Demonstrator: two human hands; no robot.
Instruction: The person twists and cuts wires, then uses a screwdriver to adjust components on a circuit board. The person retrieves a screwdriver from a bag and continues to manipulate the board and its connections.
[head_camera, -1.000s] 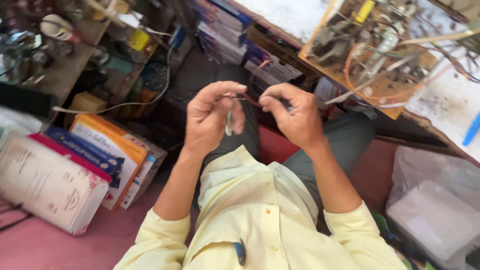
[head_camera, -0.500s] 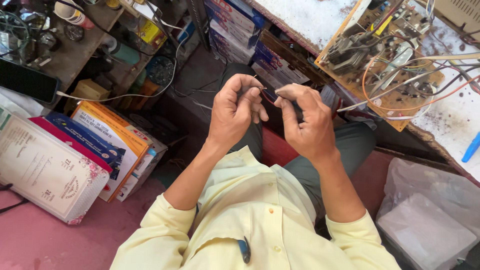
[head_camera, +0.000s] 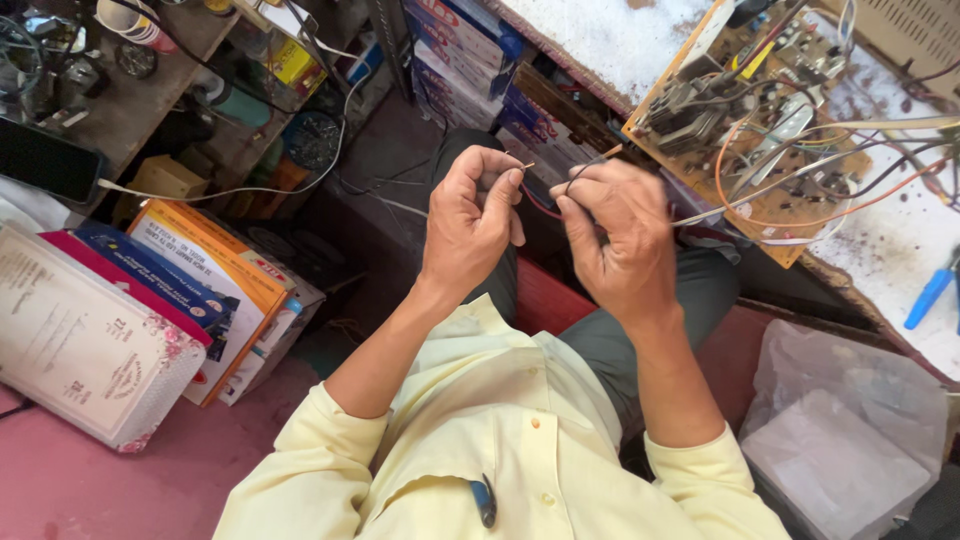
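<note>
Bare copper wire ends (head_camera: 527, 166) being pinched by left hand (head_camera: 472, 222) and right hand (head_camera: 618, 240), fingers closed tight; strands risk snapping if overtwisted.

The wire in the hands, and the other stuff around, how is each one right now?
left hand: pinching the wire
right hand: pinching the wire
wire: held between both hands, bare tip showing
circuit board: uncovered, wires attached
plastic bag: lying crumpled
books: closed, leaning
</note>
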